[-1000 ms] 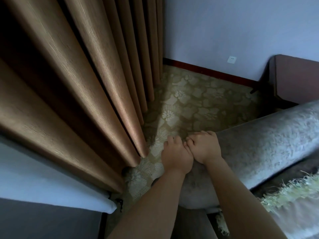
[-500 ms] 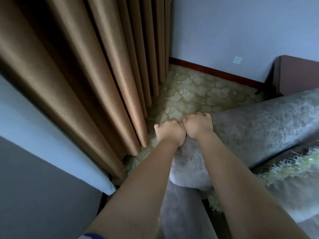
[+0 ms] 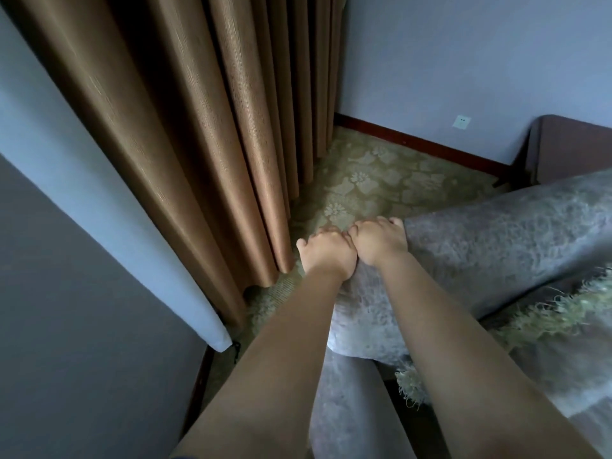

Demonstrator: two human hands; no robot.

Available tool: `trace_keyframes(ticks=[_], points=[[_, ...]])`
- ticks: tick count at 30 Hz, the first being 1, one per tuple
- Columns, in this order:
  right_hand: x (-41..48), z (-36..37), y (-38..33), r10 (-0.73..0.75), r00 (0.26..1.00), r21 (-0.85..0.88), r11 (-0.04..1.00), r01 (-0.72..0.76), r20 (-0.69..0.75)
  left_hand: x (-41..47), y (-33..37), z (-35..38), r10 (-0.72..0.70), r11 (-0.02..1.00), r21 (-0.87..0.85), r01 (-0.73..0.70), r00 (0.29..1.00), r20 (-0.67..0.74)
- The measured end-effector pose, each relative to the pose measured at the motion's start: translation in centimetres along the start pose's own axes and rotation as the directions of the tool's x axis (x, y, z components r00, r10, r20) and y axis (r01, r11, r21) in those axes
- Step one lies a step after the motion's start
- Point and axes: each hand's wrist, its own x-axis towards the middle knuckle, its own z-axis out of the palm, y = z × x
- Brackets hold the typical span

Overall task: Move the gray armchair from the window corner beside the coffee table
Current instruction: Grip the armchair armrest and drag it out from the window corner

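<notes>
The gray armchair (image 3: 496,246), covered in mottled velvet, fills the right and lower middle of the view. Its padded backrest runs from the centre to the right edge. My left hand (image 3: 326,253) and my right hand (image 3: 377,241) sit side by side on the backrest's left end, fingers curled over its far edge, both gripping it. My forearms reach in from the bottom. A pale green fringed throw (image 3: 546,313) lies on the seat at the right. The coffee table is not in view.
Brown pleated curtains (image 3: 198,127) hang close on the left, their hems near my left hand. A pale wall edge (image 3: 109,207) juts at lower left. Patterned carpet (image 3: 381,180) lies beyond the chair. A dark wooden piece of furniture (image 3: 569,147) stands at the right wall.
My arms have stretched out further and my hands appear higher in view, still gripping the backrest's end. The wall edge at left has come closer and the curtains have slid left.
</notes>
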Motion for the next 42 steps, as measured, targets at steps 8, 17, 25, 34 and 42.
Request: trace_keyframes(ticks=[8,17,25,34,42], points=[[1.6,2.0,-1.2,0.082,0.99,0.074,0.995,-0.074,-0.116,1.5,-1.8,1.4,-0.037,0.998,0.049,0.041,0.996,-0.077],[3.0,2.9,-0.9,0.049,0.991,0.132,0.991,-0.033,-0.123,2.7,-1.6,1.7,-0.015,0.998,0.065,0.02,0.997,-0.08],[3.0,2.5,-1.1,0.026,0.993,0.048,0.999,-0.021,-0.117,3.0,-1.4,1.5,-0.024,0.999,-0.036,0.022,0.998,-0.064],[1.3,2.2,-1.9,0.095,0.992,0.107,0.991,-0.085,-0.089,1.3,-1.8,1.4,-0.015,0.998,-0.061,0.011,0.998,-0.063],[-1.1,1.7,-2.3,0.059,0.993,0.115,0.992,-0.047,-0.104,-1.7,-2.1,0.5,-0.038,0.998,-0.054,0.035,0.997,-0.069]])
